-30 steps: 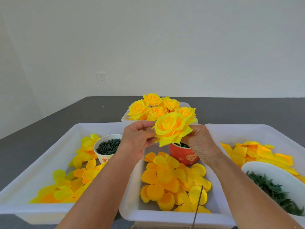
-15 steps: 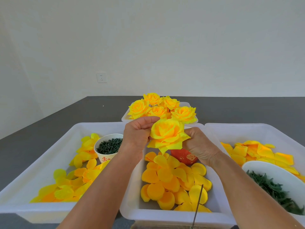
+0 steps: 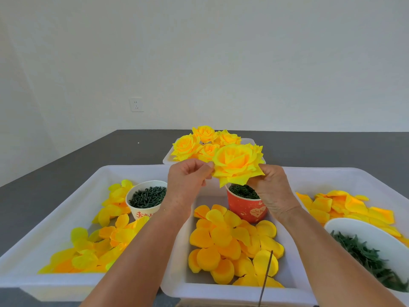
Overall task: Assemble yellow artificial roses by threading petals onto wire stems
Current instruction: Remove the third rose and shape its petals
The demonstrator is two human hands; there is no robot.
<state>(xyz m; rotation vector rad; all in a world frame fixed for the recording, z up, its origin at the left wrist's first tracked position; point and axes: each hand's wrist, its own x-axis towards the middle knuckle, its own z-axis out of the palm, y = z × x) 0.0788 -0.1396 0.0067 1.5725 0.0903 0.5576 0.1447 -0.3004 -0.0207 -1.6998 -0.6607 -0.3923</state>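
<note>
Shaping a near-finished yellow rose (image 3: 238, 166), left hand (image 3: 188, 180) pinching an outer petal edge, right hand (image 3: 269, 185) gripping underneath; next, probably setting among finished roses (image 3: 205, 144).

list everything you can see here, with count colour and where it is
held rose: one, yellow, between both hands above the red cup
finished roses: about five, yellow, in the far tray
trays: four, white, three near, one far
loose petals: many, yellow-orange, in the three near trays
white cup: one, dark green pieces inside, left tray
red cup: one, green pieces inside, middle tray
bowl: one, white, green leaves inside, right
wire: one, dark, upright at near edge
wall socket: one, white
left hand: pinches the rose's edge
right hand: holds the rose from below
</note>
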